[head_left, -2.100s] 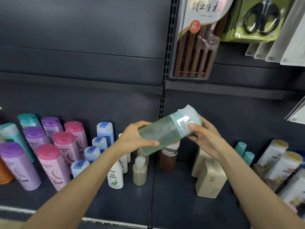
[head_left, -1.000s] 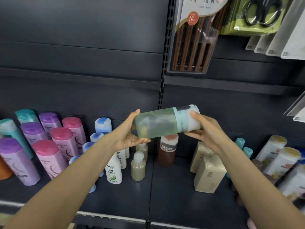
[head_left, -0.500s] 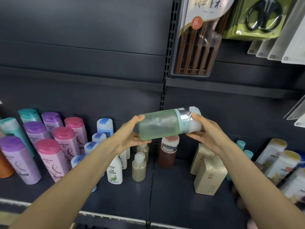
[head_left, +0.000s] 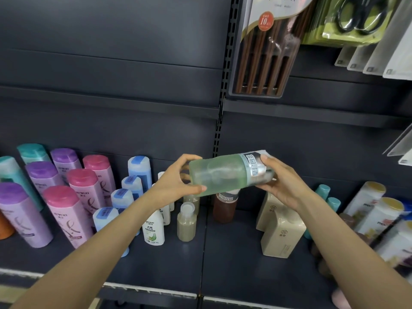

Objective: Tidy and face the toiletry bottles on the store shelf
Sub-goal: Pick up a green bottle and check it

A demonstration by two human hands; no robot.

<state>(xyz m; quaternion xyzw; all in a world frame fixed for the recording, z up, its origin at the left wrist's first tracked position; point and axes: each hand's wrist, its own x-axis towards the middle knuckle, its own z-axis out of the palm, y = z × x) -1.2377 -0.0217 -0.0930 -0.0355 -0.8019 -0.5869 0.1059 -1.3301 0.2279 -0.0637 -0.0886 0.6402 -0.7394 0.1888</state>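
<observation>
A pale green translucent bottle (head_left: pixel 219 173) with a white cap and a silver-and-black label lies sideways in the air above the dark shelf (head_left: pixel 234 270). My left hand (head_left: pixel 178 181) grips its base end, thumb under and fingers over. My right hand (head_left: pixel 282 182) holds the cap end, fingers curled round it. Below it stand a brown bottle (head_left: pixel 224 207), small beige bottles (head_left: pixel 186 223) and a white bottle with a green leaf label (head_left: pixel 153 227).
Pink, purple and teal bottles (head_left: pixel 66 210) fill the shelf's left side, with blue-capped white ones (head_left: pixel 131 188) beside them. Beige boxy bottles (head_left: pixel 279 230) and white yellow-capped bottles (head_left: pixel 379 217) stand to the right. Packaged chopsticks (head_left: pixel 265 52) and scissors (head_left: pixel 356 16) hang above.
The bottle has been turned about its long axis between both hands, so the label's dark printed side now faces me. It has also tilted from cap-high to nearly level.
</observation>
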